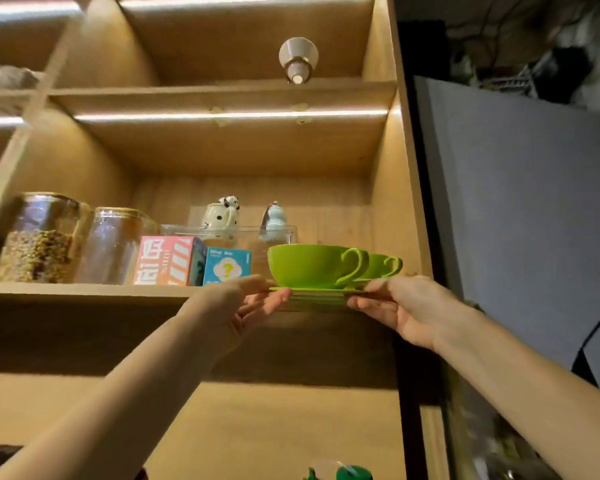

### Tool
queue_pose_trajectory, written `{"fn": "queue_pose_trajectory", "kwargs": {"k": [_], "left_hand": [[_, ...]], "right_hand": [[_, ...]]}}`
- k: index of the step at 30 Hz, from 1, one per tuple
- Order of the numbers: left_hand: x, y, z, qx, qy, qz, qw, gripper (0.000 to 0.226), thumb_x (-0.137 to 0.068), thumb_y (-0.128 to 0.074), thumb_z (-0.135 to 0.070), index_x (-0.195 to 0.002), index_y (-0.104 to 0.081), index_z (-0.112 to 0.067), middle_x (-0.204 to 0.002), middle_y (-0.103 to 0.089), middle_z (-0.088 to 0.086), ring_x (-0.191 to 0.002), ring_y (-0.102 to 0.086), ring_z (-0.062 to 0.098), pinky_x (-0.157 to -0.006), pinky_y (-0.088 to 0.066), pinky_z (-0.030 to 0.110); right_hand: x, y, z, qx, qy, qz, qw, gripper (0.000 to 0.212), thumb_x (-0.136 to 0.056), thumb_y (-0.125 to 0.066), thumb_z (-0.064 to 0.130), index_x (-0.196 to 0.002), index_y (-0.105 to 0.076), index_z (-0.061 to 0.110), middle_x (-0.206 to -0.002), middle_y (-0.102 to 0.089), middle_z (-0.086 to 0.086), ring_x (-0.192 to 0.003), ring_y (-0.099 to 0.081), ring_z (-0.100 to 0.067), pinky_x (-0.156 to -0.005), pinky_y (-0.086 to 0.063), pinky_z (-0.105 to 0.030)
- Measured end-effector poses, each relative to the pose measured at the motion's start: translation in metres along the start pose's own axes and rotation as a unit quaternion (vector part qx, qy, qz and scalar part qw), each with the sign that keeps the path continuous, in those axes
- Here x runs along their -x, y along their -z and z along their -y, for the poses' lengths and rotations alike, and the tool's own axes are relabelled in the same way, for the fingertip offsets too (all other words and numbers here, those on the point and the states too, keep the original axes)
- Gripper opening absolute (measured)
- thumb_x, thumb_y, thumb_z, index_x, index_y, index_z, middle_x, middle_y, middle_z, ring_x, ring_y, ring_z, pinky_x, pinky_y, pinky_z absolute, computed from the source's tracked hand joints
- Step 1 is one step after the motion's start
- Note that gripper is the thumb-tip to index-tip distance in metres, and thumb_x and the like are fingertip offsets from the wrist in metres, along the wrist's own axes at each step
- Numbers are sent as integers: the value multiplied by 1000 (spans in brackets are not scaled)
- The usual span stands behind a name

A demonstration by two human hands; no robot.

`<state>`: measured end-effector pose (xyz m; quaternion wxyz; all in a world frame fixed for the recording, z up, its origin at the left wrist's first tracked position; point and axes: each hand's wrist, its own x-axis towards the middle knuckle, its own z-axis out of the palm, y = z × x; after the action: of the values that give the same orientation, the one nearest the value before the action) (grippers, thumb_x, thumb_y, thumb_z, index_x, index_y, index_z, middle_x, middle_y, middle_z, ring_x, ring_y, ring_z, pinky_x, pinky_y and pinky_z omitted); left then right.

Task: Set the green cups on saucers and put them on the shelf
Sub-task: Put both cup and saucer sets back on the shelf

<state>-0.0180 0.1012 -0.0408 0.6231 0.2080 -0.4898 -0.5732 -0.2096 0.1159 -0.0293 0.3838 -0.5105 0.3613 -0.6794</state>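
Both forearms reach up from the bottom corners toward the shelf (84, 293). My left hand (243, 303) holds the left rim of a green saucer (312, 290), thumb on top and fingers curled underneath. My right hand (400, 306) pinches the right rim the same way, thumb over the edge and fingers below. Neither hand is loose; both are clamped on that saucer.

On the saucer sits a green cup (309, 265), upright, its handle pointing right. I see the saucer level with the front edge of the shelf board, at its right end; I cannot tell whether it rests on the wood or is carried just above it. Just behind and to the right stands a second cup (383, 266), partly hidden by the first, handle also to the right; what it stands on is hidden.

Left along the same shelf I see two glass jars (39, 240), a pink box (167, 261) and a blue box (226, 268). Behind them a clear case (284, 233) carries two small figurines (222, 216). One shelf higher stands a small lamp (298, 58)
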Motion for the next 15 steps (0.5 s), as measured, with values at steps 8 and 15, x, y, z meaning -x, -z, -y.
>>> {"fn": "queue_pose_trajectory", "kwargs": {"k": [8, 15], "left_hand": [[-50, -1, -28, -38, -33, -27, 998, 15, -84, -52, 6, -70, -54, 6, -36, -59, 19, -28, -58, 17, -32, -49, 21], [-89, 13, -13, -53, -7, -47, 998, 5, -84, -55, 2, -85, -50, 5, -36, -59, 17, -28, -58, 15, -28, -46, 20]], "right_hand": [[-58, -24, 9, 1, -2, -1, 1000, 11, -88, -47, -5, -83, -57, -7, -45, -65, -18, -36, -65, -20, -30, -45, -17], [-90, -33, -5, 19, 11, -22, 1000, 15, -88, -46, -8, -75, -53, -6, -63, -62, -21, -34, -63, -20, -31, -48, -19]]}}
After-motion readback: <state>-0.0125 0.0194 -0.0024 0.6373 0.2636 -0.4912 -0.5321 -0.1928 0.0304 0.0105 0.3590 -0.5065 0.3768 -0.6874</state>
